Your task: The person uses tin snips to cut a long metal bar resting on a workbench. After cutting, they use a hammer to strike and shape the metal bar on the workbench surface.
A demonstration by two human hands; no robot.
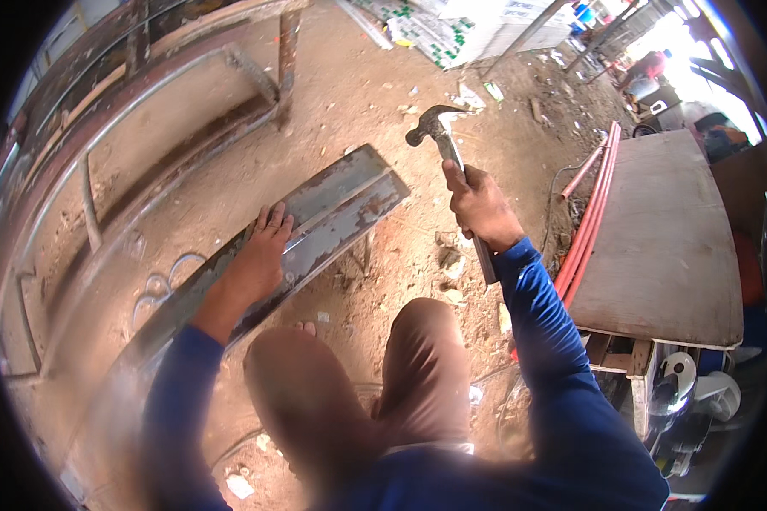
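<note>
My right hand (484,209) is closed round the handle of a claw hammer (448,146), which it holds up in the air with the head at the top. The hammer is apart from the metal piece. My left hand (260,262) lies with fingers stretched over a long grey metal piece (341,187), worn and brownish in patches, with a ridge along its length. That piece runs from the lower left toward the middle, beside my knees. Its near end is blurred and partly covered by my left arm.
A metal frame (89,200) stands along the left. To the right, red pipes (584,234) lie beside a board-topped table (660,238). Rings (153,285) rest near the metal piece. Stacked packages (503,30) and a distant person (648,68) are farther off. Litter dots the dirt floor.
</note>
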